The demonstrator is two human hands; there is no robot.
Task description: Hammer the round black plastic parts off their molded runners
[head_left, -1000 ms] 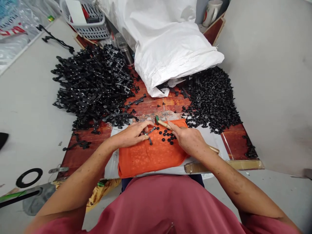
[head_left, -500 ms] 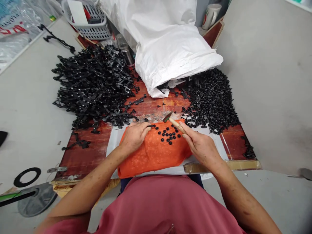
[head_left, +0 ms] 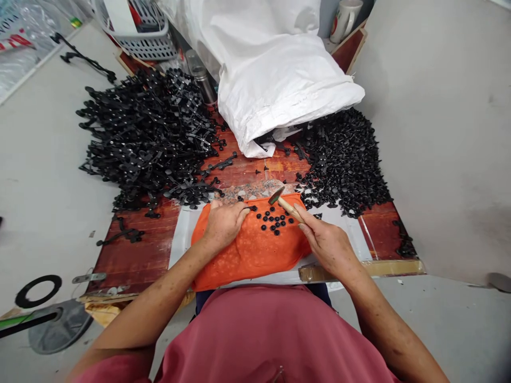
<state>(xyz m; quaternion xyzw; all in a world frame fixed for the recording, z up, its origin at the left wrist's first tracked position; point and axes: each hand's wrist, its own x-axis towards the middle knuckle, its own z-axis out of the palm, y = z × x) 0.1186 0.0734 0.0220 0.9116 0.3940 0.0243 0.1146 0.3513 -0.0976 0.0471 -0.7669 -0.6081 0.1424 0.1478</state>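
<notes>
My right hand [head_left: 325, 239] is closed round the wooden handle of a small hammer [head_left: 290, 209]. The dark hammer head is over the far edge of a folded orange cloth [head_left: 247, 258]. My left hand [head_left: 224, 223] rests on the cloth's left part, its fingers pinching a small black plastic strip [head_left: 250, 208] with a round end. Most of that strip is hidden by the fingers. Between my hands, several small black round pieces [head_left: 277, 225] lie scattered on the cloth.
A tall heap of black plastic strips [head_left: 147, 138] stands at left, and a pile of small black pieces [head_left: 345, 162] at right. A white sack [head_left: 291, 85] hangs over the back of the red-brown table [head_left: 136, 268]. Behind are a grey basket [head_left: 147, 45], a flask [head_left: 203, 80] and a mug [head_left: 345, 21].
The hammer head has shifted slightly, while both hands keep their grips. The whole view has moved a little, and the black pieces on the cloth look the same.
</notes>
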